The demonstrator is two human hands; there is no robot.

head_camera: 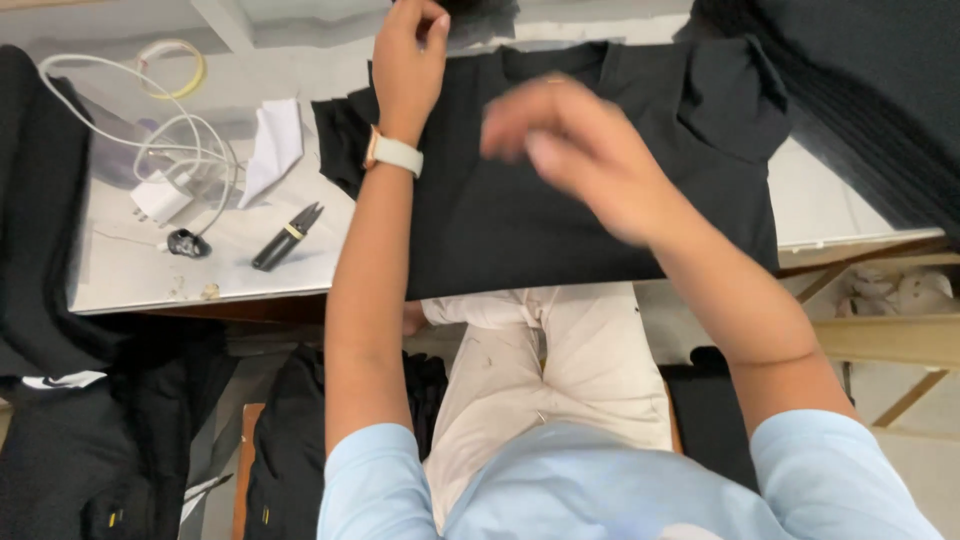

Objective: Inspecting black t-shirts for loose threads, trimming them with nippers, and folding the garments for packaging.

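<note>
Lying on a white table (140, 270), the black shirt (520, 200) spreads under both hands; left hand (408, 55) pinches its top edge, right hand (580, 150) hovers open, blurred.

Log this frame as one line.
left hand: fingers pinching far edge of black cotton T-shirt | right hand: blurred, above shirt, empty | shirt: flat on white table | black thread snips: left, untouched

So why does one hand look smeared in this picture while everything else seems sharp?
In the head view, the right hand is motion-blurred above the black garment; the left hand, pinching the cloth's far edge, is crisp, as are the thread snips and white cable. Light is soft and even, with faint glare on the white table.
</note>
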